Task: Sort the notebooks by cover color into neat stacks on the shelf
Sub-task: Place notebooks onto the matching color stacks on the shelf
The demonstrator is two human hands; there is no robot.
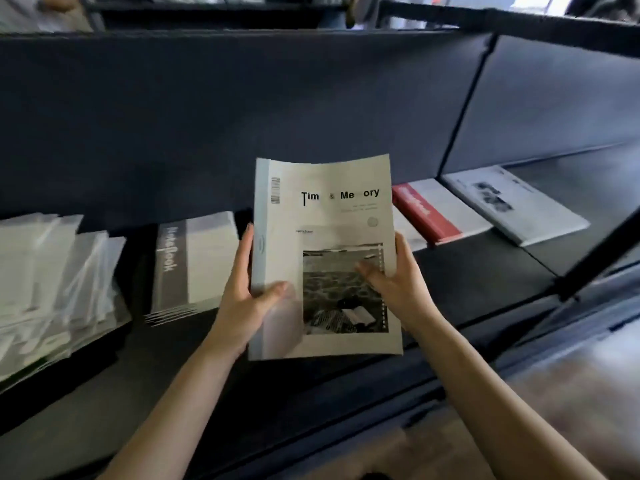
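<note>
Head view: the left hand curls its fingers behind the spine edge of the pale notebook, thumb pressed on the cover. The right hand pinches the opposite edge, thumb on the printed photo. The notebook is held up above the dark shelf. Just left of the left fingers lies a grey-banded stack. Beyond the right fingers lie a red-banded notebook, then a white notebook.

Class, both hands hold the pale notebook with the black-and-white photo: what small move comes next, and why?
Probably carry the pale photo-cover notebook rightward to the similar white notebook on the dark shelf; the grey-banded stack and red-banded notebook differ in colour.
</note>
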